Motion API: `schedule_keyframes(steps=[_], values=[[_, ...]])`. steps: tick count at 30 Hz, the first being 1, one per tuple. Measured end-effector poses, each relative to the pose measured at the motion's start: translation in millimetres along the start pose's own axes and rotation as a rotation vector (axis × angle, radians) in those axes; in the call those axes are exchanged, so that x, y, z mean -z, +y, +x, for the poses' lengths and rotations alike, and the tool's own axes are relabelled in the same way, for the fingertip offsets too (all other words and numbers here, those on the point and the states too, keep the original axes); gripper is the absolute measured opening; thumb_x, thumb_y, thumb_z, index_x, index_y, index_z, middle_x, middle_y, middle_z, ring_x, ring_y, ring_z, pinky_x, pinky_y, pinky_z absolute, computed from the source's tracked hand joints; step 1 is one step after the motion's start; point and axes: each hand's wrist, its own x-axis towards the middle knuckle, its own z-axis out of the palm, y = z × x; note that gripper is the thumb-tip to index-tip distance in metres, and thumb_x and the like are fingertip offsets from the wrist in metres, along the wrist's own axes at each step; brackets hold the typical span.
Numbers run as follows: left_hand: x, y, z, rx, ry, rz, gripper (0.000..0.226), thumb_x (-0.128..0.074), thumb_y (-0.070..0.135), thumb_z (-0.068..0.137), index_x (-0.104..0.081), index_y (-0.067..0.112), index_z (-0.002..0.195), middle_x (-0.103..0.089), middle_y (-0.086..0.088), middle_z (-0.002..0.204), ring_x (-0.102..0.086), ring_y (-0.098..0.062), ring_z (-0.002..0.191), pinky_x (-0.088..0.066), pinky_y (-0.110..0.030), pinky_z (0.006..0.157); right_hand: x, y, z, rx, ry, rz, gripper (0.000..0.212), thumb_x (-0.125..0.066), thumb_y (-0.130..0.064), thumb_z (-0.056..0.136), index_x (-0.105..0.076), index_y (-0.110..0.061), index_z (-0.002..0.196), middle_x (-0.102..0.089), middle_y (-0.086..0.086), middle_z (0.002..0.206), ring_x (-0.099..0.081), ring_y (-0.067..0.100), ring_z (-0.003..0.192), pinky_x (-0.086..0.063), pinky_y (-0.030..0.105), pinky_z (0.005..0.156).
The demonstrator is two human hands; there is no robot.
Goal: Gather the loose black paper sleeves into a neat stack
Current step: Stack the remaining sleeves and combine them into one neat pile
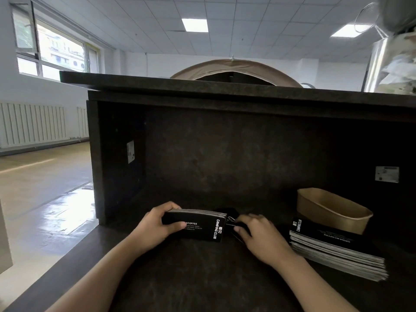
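My left hand (157,224) grips a bundle of black paper sleeves (202,226) printed "CAMPING CLUB", held on edge just above the dark counter (191,278), thumb on the front face and fingers over the top. Right beside it, my right hand (256,233) has its fingers curled round a loose black sleeve (230,218) lying behind the bundle's right end. A larger, fanned stack of the same black sleeves (333,248) lies flat at the right.
A brown paper bowl (333,210) stands behind the right stack. The counter's dark back wall (225,154) rises close behind the hands, with a shelf top above. At the upper right stands a shiny metal container (382,57). The counter's left edge drops to the floor.
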Motion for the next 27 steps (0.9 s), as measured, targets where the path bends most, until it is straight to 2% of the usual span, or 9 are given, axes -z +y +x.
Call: schedule_keyframes(steps=[4,6,9,12,15,18,20,22,27], values=[[-3,4,-2,-0.02,-0.016,0.006,0.015,-0.075,0.023,0.082,-0.065,0.029,0.092,-0.071,0.005,0.096,-0.066,-0.006,0.091,-0.052,-0.033,0.089,4,1,-2,-0.099,0.183,0.154,0.014,-0.047,-0.013,0.098,-0.057,-0.019,0.105,-0.066,0.001,0.089,-0.066,0.016,0.084,-0.055,0.031,0.07],[-4,4,-3,-0.019,-0.021,-0.001,0.014,-0.072,0.023,0.085,-0.065,0.03,0.094,-0.07,0.007,0.097,-0.065,-0.005,0.093,-0.052,-0.035,0.091,11,1,-3,-0.14,0.362,0.273,0.014,-0.05,-0.01,0.097,-0.056,-0.016,0.108,-0.063,-0.003,0.079,-0.065,0.011,0.073,-0.048,0.015,0.058],[-6,12,-6,-0.018,-0.035,-0.059,0.013,-0.056,0.035,0.095,-0.067,0.03,0.095,-0.071,0.005,0.097,-0.065,-0.006,0.095,-0.049,-0.04,0.097,25,-6,-7,-0.115,0.533,0.507,0.01,-0.05,-0.015,0.098,-0.056,-0.016,0.105,-0.062,-0.002,0.074,-0.062,0.007,0.068,-0.046,0.014,0.059],[-8,19,-9,0.139,-0.015,-0.306,0.054,-0.029,0.061,0.093,-0.071,0.028,0.091,-0.072,0.002,0.095,-0.065,-0.009,0.095,-0.046,-0.033,0.099,29,-15,-10,0.016,0.333,0.656,0.011,-0.05,-0.018,0.098,-0.055,-0.021,0.089,-0.062,-0.003,0.079,-0.061,0.008,0.074,-0.047,0.024,0.067],[-7,14,-6,0.175,-0.048,-0.315,0.073,-0.023,0.081,0.083,-0.072,0.031,0.101,-0.071,0.002,0.108,-0.063,-0.011,0.105,-0.041,-0.036,0.105,15,-21,-9,0.112,0.15,0.401,0.013,-0.053,-0.025,0.097,-0.047,-0.024,0.085,-0.047,-0.013,0.089,-0.052,0.003,0.082,-0.04,0.022,0.073],[-11,16,-11,-0.006,-0.091,-0.191,0.043,-0.037,0.058,0.093,-0.07,0.03,0.1,-0.071,0.006,0.101,-0.066,-0.008,0.098,-0.049,-0.035,0.095,3,-29,-11,0.038,0.04,0.269,0.027,-0.056,-0.04,0.093,-0.034,-0.027,0.102,-0.044,-0.012,0.108,-0.051,0.003,0.094,-0.039,0.019,0.076],[-15,18,-11,-0.145,-0.084,-0.008,0.012,-0.057,0.037,0.093,-0.063,0.032,0.103,-0.069,0.012,0.099,-0.066,-0.005,0.095,-0.052,-0.033,0.089,0,-35,-11,-0.012,0.003,0.272,0.054,-0.059,-0.043,0.091,-0.026,-0.025,0.129,-0.044,-0.005,0.132,-0.053,0.01,0.116,-0.043,0.021,0.091],[-16,16,-10,-0.235,-0.102,0.063,0.018,-0.065,0.024,0.091,-0.059,0.031,0.106,-0.067,0.013,0.099,-0.065,-0.005,0.095,-0.053,-0.028,0.086,-1,-38,-9,0.025,-0.022,0.256,0.076,-0.059,-0.045,0.09,-0.012,-0.028,0.147,-0.033,-0.006,0.146,-0.041,0.011,0.134,-0.037,0.024,0.108],[-19,13,-6,-0.26,-0.093,0.062,0.023,-0.066,0.021,0.09,-0.058,0.03,0.109,-0.067,0.014,0.1,-0.064,-0.002,0.097,-0.051,-0.02,0.085,1,-37,-8,0.088,-0.076,0.163,0.066,-0.046,-0.054,0.093,-0.018,-0.032,0.15,-0.028,-0.011,0.141,-0.037,0.01,0.132,-0.035,0.03,0.111]])
